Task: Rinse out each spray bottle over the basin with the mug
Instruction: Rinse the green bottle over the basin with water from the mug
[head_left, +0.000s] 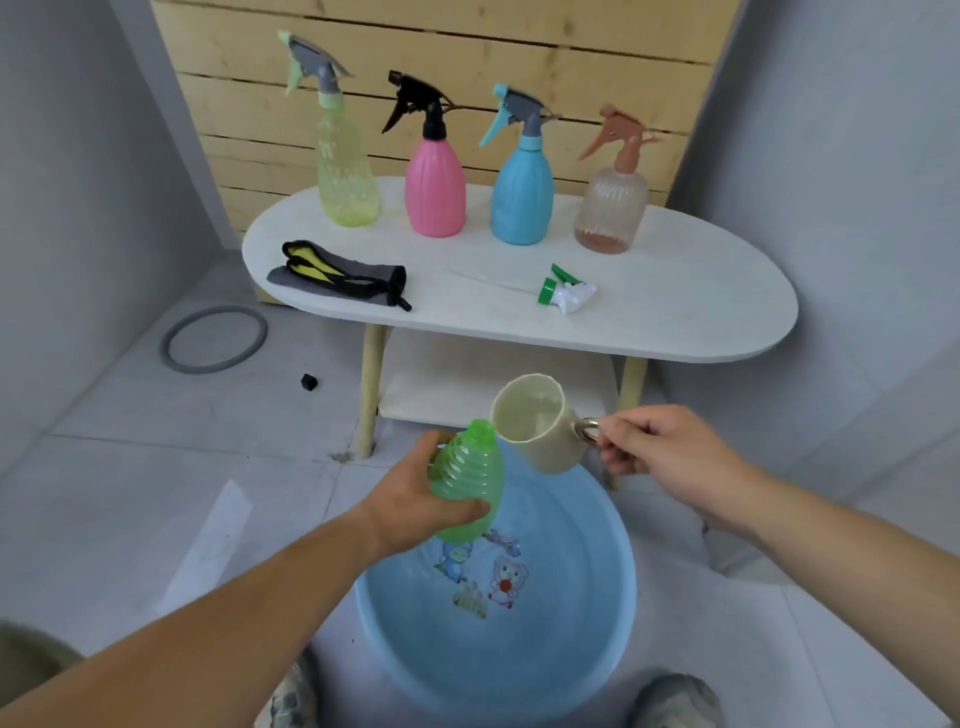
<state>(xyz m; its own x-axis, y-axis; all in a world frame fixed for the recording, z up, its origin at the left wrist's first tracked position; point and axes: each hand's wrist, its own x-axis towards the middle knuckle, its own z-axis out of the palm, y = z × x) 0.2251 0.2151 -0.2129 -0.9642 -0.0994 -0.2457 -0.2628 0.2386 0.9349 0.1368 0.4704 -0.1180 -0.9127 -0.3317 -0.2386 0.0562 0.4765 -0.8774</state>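
My left hand (426, 499) grips a green ribbed bottle (467, 478) with its spray head off, held over the blue basin (597, 623). Its open neck points up and to the right. My right hand (654, 447) holds a cream mug (540, 426) by the handle, tipped with its rim right beside the bottle's neck. The green and white spray head (563, 292) lies on the white table (675, 312). Along the back of the table stand a yellow-green bottle (345, 171), a pink bottle (435, 189), a blue bottle (522, 192) and a clear brownish bottle (613, 202).
A grey and yellow cloth pouch (337, 274) lies on the table's left end. On the tiled floor to the left are a grey ring (213, 339) and a small black piece (309, 382). Wooden slats stand behind the table. My shoes show at the bottom edge.
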